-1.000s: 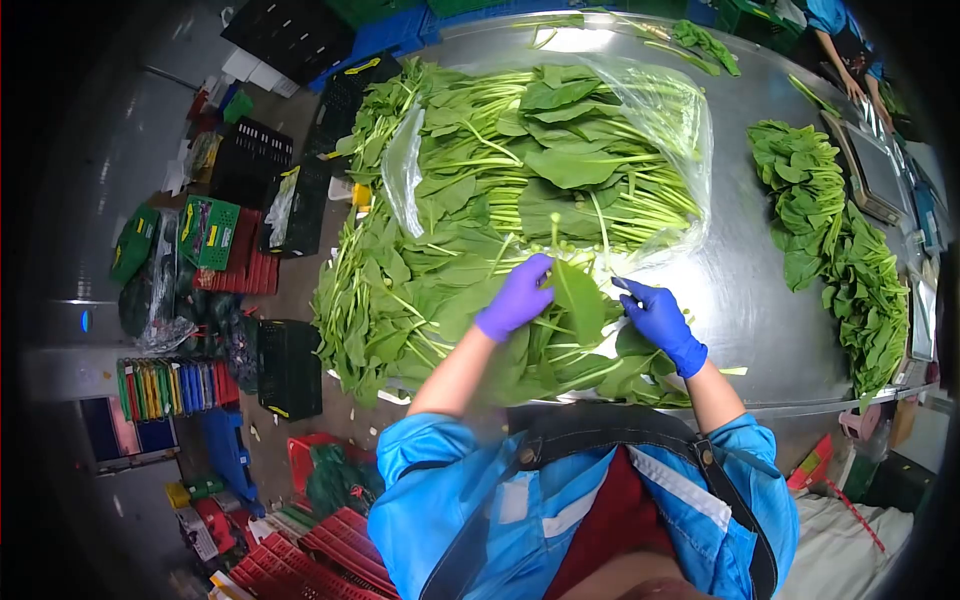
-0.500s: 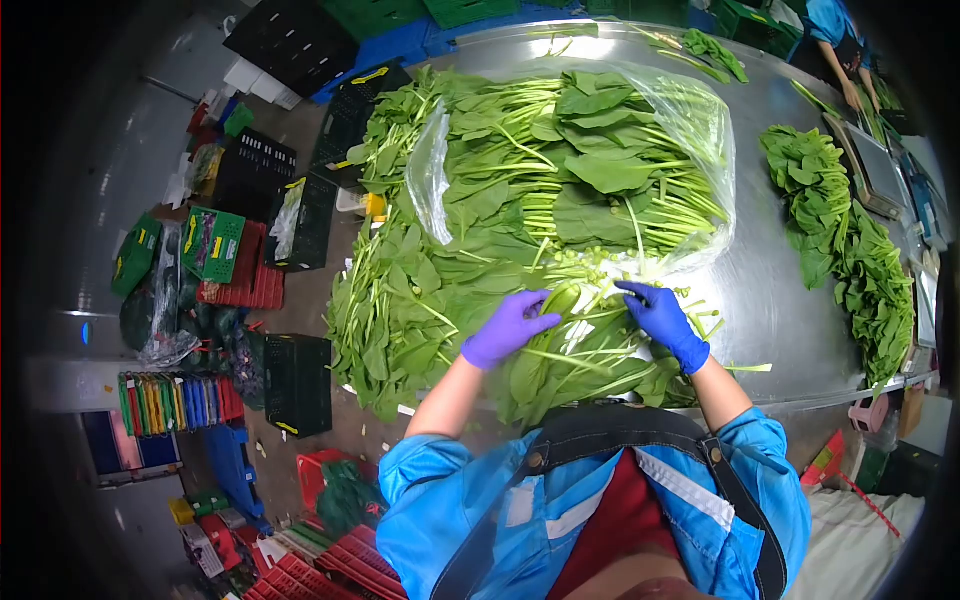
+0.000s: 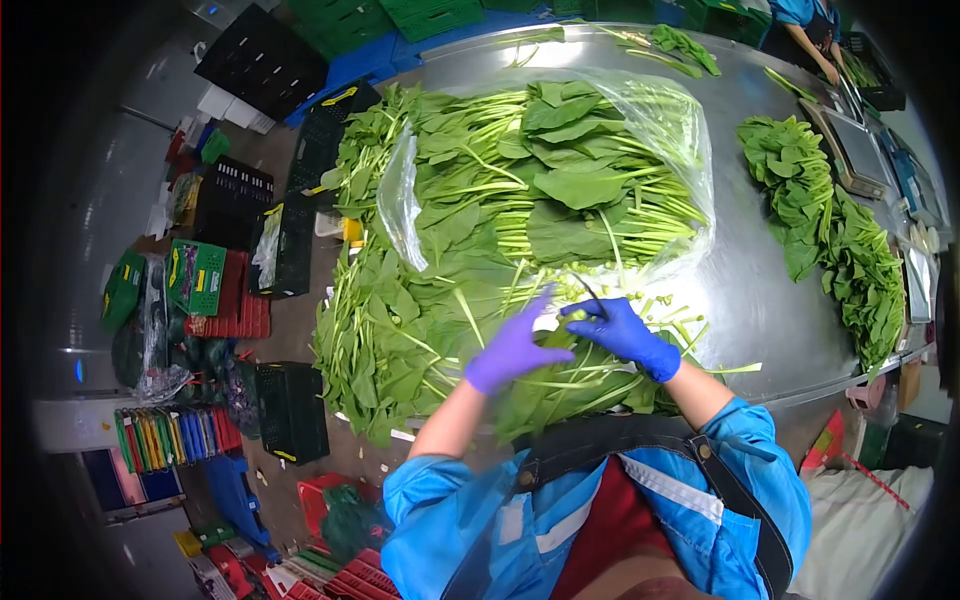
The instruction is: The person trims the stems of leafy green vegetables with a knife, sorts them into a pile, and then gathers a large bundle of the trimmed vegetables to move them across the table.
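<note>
With my right hand point(image 3: 628, 337) closed round a thin dark tool point(image 3: 590, 294), stem ends point(image 3: 574, 316) at its fingers, I see the left point(image 3: 512, 348) open, blurred, fingers spread over leaves point(image 3: 425, 315). Stem bits point(image 3: 660, 301) lie just beyond; past them, bunched greens point(image 3: 580, 187), partly under clear film point(image 3: 686, 108), on the steel table point(image 3: 745, 320).
</note>
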The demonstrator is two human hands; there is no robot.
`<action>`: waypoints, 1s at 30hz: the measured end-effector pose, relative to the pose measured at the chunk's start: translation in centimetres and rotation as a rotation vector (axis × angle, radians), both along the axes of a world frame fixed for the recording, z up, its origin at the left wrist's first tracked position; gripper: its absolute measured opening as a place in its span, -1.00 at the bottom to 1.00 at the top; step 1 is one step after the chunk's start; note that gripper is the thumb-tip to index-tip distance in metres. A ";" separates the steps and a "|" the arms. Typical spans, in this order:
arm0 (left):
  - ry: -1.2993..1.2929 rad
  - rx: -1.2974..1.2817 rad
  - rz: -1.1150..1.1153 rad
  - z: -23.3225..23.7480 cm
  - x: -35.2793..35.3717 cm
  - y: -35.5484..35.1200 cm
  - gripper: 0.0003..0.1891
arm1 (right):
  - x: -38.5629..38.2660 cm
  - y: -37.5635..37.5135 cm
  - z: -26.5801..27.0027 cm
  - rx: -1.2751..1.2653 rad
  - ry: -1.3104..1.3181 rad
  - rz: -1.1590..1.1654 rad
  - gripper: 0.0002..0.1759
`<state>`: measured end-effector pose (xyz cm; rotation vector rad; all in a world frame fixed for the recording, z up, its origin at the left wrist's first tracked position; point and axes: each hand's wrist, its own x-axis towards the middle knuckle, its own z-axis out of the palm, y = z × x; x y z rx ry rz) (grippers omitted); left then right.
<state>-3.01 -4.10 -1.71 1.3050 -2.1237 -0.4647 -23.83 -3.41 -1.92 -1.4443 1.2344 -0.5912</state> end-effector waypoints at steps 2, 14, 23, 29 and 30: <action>0.139 0.806 -0.237 1.2 -1.9 -0.7 -0.36 | 0.2 -0.4 -0.1 -0.050 0.013 0.006 -0.65; 0.371 0.912 -0.119 1.7 2.7 -9.0 -0.62 | -16.0 -13.8 -3.1 0.091 0.250 -0.216 -0.57; 0.107 0.099 0.102 2.6 -2.2 -21.0 -0.32 | -26.6 -28.3 0.6 -0.553 0.858 -0.529 -0.39; -0.032 0.068 0.036 1.3 -8.1 -31.1 0.17 | -27.5 -38.7 2.7 -0.266 0.447 -0.606 -0.23; -0.046 0.142 -0.015 0.9 -8.5 -31.9 0.26 | -30.2 -40.4 -1.3 -0.298 0.491 -0.630 -0.23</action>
